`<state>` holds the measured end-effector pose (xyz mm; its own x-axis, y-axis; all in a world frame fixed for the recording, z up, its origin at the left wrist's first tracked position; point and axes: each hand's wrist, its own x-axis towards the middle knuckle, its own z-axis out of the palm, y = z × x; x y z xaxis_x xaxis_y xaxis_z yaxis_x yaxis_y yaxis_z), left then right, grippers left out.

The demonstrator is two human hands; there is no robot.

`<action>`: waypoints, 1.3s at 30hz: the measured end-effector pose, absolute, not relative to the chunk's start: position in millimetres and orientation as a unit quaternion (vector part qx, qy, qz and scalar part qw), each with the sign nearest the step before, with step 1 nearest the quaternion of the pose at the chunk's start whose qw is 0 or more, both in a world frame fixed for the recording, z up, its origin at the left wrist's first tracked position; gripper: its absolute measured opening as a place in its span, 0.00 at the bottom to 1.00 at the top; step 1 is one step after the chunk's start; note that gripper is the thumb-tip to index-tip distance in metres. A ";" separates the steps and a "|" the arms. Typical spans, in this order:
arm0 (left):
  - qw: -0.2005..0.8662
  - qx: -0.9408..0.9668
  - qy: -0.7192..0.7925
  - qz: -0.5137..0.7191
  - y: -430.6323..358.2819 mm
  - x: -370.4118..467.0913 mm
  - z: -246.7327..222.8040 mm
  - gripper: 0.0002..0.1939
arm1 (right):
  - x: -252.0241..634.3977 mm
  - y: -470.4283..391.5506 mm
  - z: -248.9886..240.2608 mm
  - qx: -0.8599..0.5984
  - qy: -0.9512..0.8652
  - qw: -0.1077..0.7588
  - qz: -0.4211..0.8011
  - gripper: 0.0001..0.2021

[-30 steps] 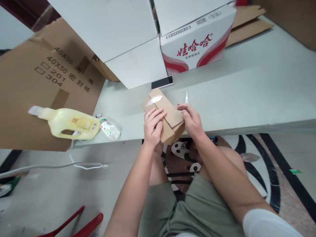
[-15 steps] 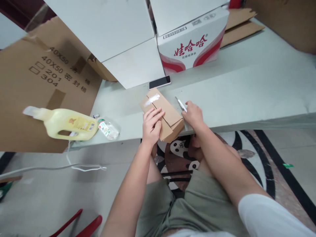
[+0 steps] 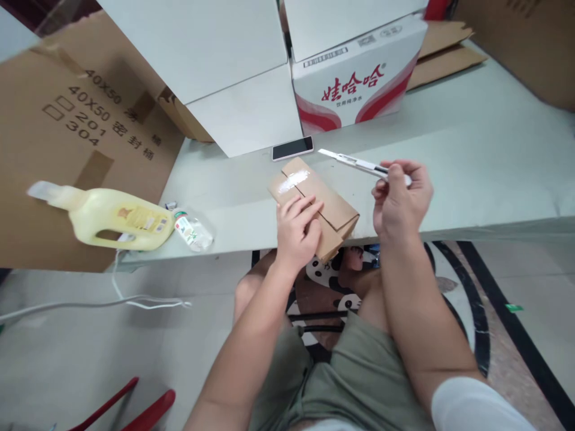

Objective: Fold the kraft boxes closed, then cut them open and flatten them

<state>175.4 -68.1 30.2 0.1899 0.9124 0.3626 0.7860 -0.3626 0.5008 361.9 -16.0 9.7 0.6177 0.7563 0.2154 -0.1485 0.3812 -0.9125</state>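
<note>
A small brown cardboard box (image 3: 338, 206) with a strip of clear, shiny tape (image 3: 294, 179) across its top lies at the near edge of the table. My left hand (image 3: 299, 233) rests on top of this box, its fingers stretched out across the flap beside the seam. Raised to the right of the box, my right hand (image 3: 402, 197) is closed around a white utility knife (image 3: 359, 163). The knife's blade is out and points left, clear of the box. Just behind the box lies a phone (image 3: 293, 148) with a dark screen.
White cartons (image 3: 251, 114) and a red-and-white water carton (image 3: 359, 90) stand at the back of the pale table (image 3: 485, 155). To the left are a yellow jug (image 3: 121, 218), a small clear bottle (image 3: 194, 231) and a large cardboard box (image 3: 49, 161). A cable (image 3: 85, 304) hangs below the table edge.
My right hand has lifted the utility knife up and to the right, away from the table, and turned it. The small box has shifted slightly right under my left hand.
</note>
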 end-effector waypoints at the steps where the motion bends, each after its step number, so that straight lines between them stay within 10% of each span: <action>1: 0.097 0.766 0.559 0.303 -70.1 183.5 31.9 0.20 | 361.2 -22.0 18.0 -0.451 -0.337 0.779 0.278 0.05; 12: 0.092 0.792 0.519 0.309 -74.6 208.1 26.6 0.21 | 348.5 -57.9 50.5 -0.424 -0.602 0.613 0.287 0.01; 39: -0.007 0.726 0.483 0.490 -43.1 176.0 -25.1 0.28 | 342.4 -61.8 60.3 -0.394 -0.642 0.567 0.334 0.07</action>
